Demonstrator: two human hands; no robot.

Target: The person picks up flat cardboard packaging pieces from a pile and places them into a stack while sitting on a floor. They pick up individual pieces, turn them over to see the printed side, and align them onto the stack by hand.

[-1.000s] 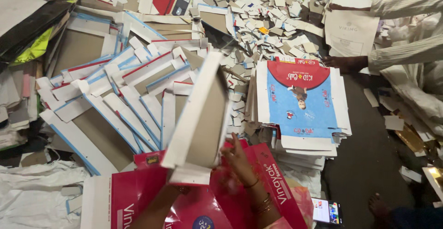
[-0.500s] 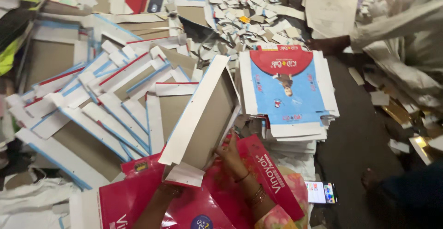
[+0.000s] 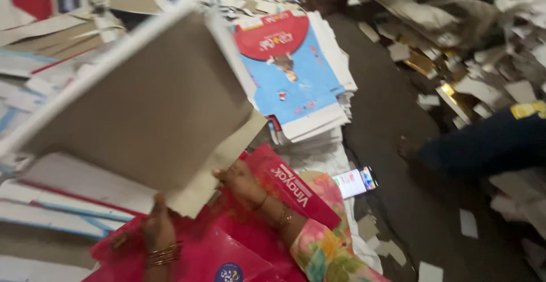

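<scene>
I hold up a folded cardboard box lid (image 3: 142, 106), its brown inside facing me, with white edges. My left hand (image 3: 159, 228) grips its lower edge from below. My right hand (image 3: 242, 181) grips the lower right flap. Both wrists wear bangles. Under my arms lies a stack of red printed carton sheets (image 3: 227, 248). The lid hides much of the pile behind it.
A stack of blue-and-red printed flat cartons (image 3: 290, 83) lies ahead on the right. Finished white-edged lids (image 3: 51, 185) are spread at the left. A lit phone (image 3: 355, 182) lies on the dark floor. Another person's dark-clad leg (image 3: 483, 145) reaches in from the right; paper scraps are scattered.
The lid has been raised and tilted toward me, so it now fills the left of the view. The camera has swung right and closer.
</scene>
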